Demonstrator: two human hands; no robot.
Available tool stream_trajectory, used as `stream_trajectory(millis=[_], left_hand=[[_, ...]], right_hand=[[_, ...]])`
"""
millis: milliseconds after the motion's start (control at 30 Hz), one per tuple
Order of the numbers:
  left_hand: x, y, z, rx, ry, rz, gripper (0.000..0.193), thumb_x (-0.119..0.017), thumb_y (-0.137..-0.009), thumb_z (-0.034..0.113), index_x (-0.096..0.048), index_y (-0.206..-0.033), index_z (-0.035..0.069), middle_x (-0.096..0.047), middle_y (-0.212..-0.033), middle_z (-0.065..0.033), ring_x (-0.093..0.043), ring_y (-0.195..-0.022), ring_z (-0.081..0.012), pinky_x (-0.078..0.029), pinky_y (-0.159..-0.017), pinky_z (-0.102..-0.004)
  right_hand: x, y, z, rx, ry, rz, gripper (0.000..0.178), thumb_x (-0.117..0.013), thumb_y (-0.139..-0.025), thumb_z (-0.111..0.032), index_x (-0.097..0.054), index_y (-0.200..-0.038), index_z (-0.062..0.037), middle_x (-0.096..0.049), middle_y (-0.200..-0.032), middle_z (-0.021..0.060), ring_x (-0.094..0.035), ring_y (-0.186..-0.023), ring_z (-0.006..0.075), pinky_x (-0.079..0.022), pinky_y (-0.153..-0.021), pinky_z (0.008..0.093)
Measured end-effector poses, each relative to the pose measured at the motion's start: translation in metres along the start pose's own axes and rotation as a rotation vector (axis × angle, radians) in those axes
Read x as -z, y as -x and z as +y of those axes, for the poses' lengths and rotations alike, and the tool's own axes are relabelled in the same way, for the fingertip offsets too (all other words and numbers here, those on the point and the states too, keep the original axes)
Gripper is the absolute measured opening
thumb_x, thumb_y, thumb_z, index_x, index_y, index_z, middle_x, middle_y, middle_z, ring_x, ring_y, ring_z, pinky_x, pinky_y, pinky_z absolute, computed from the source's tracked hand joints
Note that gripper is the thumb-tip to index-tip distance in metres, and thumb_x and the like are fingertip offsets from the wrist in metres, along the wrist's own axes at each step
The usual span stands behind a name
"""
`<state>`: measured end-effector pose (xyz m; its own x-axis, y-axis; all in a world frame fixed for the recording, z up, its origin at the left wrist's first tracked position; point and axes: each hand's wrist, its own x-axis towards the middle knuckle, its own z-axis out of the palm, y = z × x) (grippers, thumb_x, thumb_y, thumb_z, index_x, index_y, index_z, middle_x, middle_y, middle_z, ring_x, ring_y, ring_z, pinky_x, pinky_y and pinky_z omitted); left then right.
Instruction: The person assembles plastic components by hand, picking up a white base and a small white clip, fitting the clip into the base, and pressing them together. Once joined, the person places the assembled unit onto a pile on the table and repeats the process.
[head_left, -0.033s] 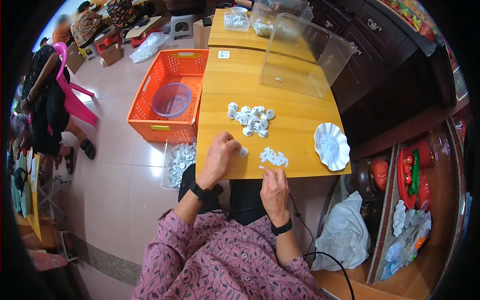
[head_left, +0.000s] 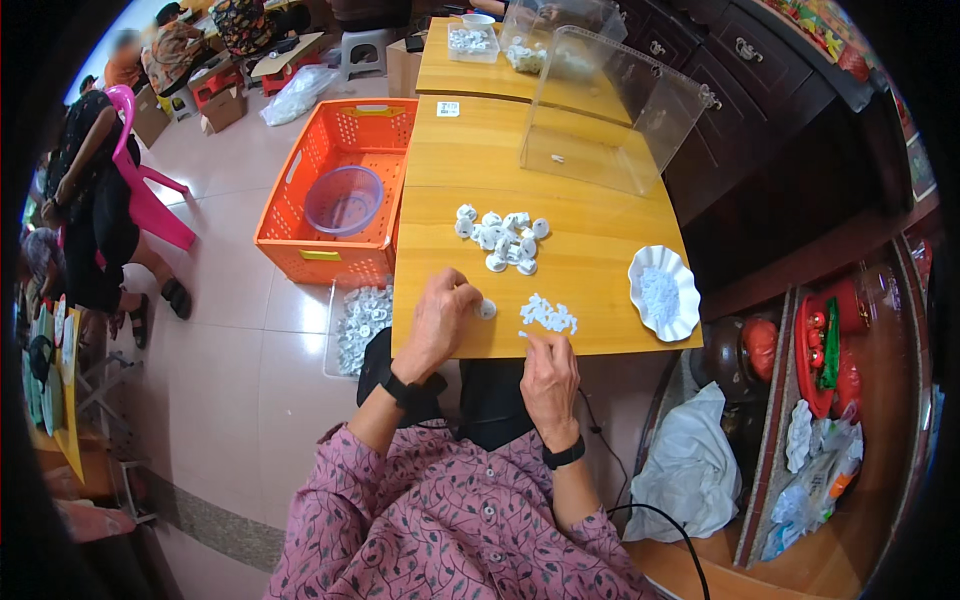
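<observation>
My left hand [head_left: 444, 312] is closed near the table's front edge, its thumb and fingers curled at a round white plastic part [head_left: 487, 309]. The curled fingers hide some of the grip. To the right, my right hand [head_left: 549, 376] is closed in a pinch at the same edge, with a small white plastic piece [head_left: 523, 334] showing at its fingertips. Just beyond it lies a loose pile of small white pieces [head_left: 549, 314]. Farther back is a cluster of round white plastic parts [head_left: 502, 238], several of them tilted or overlapping.
A scalloped white dish [head_left: 690, 318] of tiny pale pieces stands at the table's right edge. Behind is a clear plastic bin [head_left: 610, 130]. Left of the wooden table [head_left: 440, 150] sit an orange crate [head_left: 290, 220] holding a purple basin [head_left: 343, 200], and a clear tub of white parts [head_left: 360, 322].
</observation>
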<state>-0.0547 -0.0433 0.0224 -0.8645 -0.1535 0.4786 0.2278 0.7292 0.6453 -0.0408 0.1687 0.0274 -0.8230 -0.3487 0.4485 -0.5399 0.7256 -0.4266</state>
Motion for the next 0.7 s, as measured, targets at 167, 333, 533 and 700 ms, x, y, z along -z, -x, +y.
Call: stream_trajectory(millis=[167,333,533,700], left_hand=[[0.005,0.023,0.009,-0.011,0.029,0.017,0.014,-0.071,-0.079,-0.006,-0.072,-0.09,0.001,-0.062,-0.09,-0.0153,-0.064,-0.085,-0.0338,-0.053,-0.072,-0.0413],[0.008,0.033,0.021,0.096,0.029,0.028,0.027,-0.071,-0.079,-0.005,-0.069,-0.105,0.001,-0.062,-0.098,-0.0166,-0.064,-0.088,-0.0347,-0.053,-0.073,-0.0415],[0.004,0.043,0.012,0.087,0.048,0.071,0.026,-0.072,-0.082,-0.003,-0.067,-0.107,-0.001,-0.063,-0.101,-0.0172,-0.065,-0.09,-0.0363,-0.055,-0.076,-0.0409],[0.007,0.045,0.013,0.095,0.054,0.046,0.024,-0.072,-0.083,-0.001,-0.067,-0.107,0.0,-0.064,-0.097,-0.0175,-0.065,-0.087,-0.0368,-0.054,-0.074,-0.0412]], right_hand=[[0.001,-0.003,-0.001,0.077,0.114,-0.052,0.023,-0.065,-0.09,-0.003,-0.069,-0.113,-0.002,-0.06,-0.102,0.0124,-0.06,-0.098,0.0316,-0.048,-0.086,0.0434],[-0.002,0.001,0.002,0.067,0.076,0.009,0.015,-0.065,-0.089,-0.002,-0.069,-0.103,-0.0027,-0.06,-0.1,0.0131,-0.06,-0.097,0.0338,-0.05,-0.084,0.0435],[0.002,0.003,0.0,0.046,0.048,-0.025,0.024,-0.064,-0.089,-0.001,-0.066,-0.113,0.0004,-0.058,-0.101,0.0135,-0.06,-0.098,0.0328,-0.048,-0.086,0.0441],[0.009,0.001,-0.008,0.103,0.111,-0.105,0.029,-0.065,-0.089,-0.002,-0.064,-0.117,0.0028,-0.058,-0.103,0.0131,-0.059,-0.099,0.0318,-0.047,-0.085,0.0439]])
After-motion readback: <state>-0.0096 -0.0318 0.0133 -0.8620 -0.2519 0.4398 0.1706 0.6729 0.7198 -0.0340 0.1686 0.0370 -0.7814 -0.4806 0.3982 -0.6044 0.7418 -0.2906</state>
